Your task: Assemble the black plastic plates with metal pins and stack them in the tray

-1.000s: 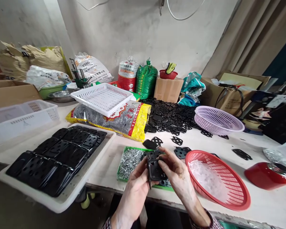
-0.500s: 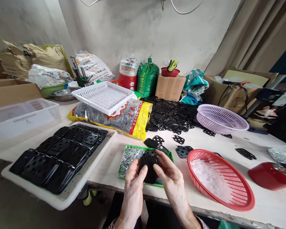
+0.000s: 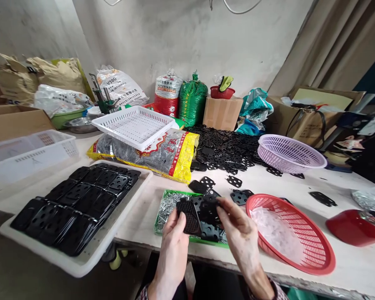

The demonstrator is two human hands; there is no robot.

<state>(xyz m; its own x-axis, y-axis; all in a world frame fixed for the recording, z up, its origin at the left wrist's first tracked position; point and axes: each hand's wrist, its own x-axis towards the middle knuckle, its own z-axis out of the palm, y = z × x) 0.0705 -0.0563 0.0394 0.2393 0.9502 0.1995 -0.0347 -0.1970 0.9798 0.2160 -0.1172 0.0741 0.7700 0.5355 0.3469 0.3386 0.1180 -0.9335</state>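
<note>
Black ribbed plate (image 3: 189,217) in left fingers (image 3: 171,225), perforated plate (image 3: 208,212) in right fingers (image 3: 229,210)

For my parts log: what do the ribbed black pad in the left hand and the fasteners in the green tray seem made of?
Ribbed pad: probably matte black moulded rubber or plastic, judging by its grooves. Fasteners: likely bright-finished steel, from their silvery sheen.
</note>
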